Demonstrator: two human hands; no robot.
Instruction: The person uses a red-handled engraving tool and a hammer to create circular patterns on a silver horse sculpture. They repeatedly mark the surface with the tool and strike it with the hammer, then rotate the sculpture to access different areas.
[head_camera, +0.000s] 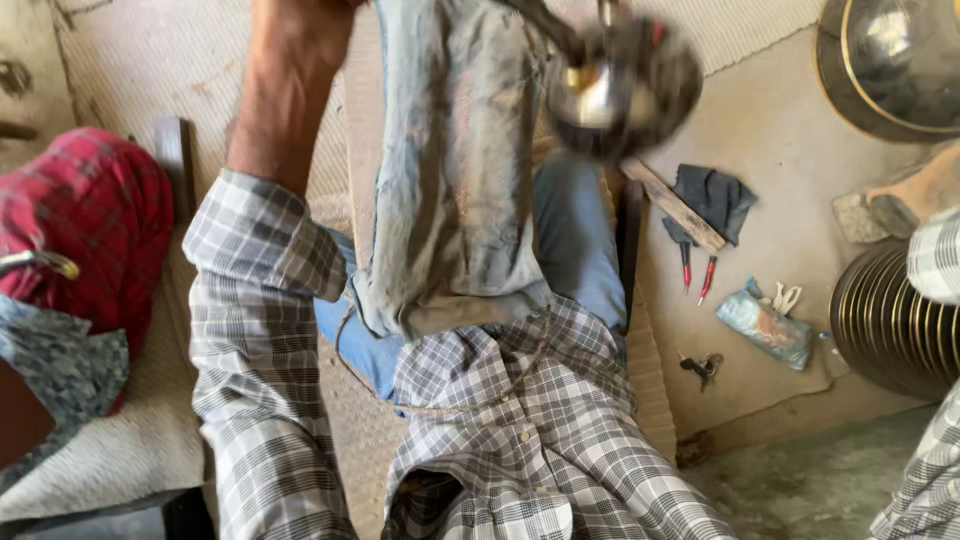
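The person's left forearm (285, 90) rose from a rolled-up grey checked sleeve to the top edge of the view, where the left hand itself was cut off, so its grip could not be told. Just right of that forearm hung a dirty, pale grey-blue cloth (450, 170), draped down from the top edge over the person's blue-trousered lap; whether the hidden hand held it could not be told. At the cloth's upper right sat a blurred, round, dark metal object with a shiny brass-coloured centre (622, 85), touching or overlapping the cloth's edge. The right hand was not seen. On the tan floor beside the lap lay a wooden stick (675, 207), a dark rag (718, 197) and red-handled pliers (697, 272).
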